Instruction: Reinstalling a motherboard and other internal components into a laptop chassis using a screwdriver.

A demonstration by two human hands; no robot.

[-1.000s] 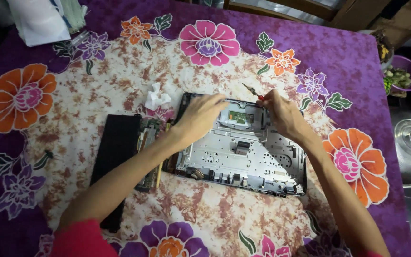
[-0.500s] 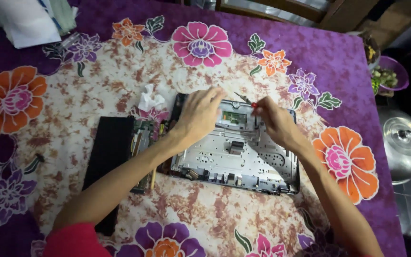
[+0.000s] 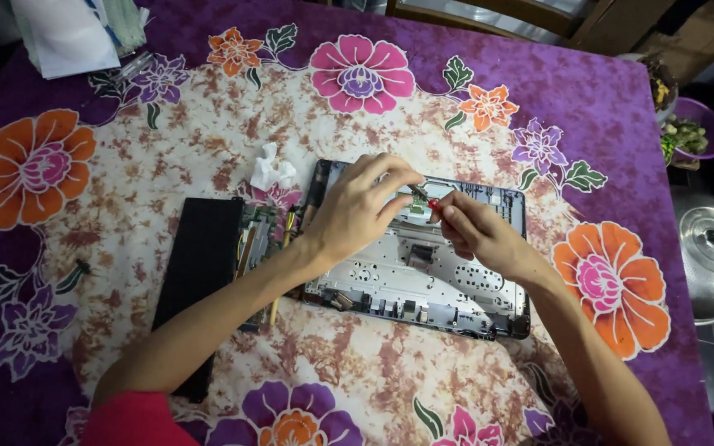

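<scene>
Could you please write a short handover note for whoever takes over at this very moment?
Left hand: rests on the far edge of the opened device chassis, fingertips by the small tool.
Right hand: grip shut on a small red-handled screwdriver, tip at the chassis's far edge.
Nearby: black cover panel lies left of the chassis, a circuit board between them; crumpled tissue beyond it on the floral tablecloth.
Done: cover is off, metal frame exposed.
Left: the frame is still in its shell.
</scene>
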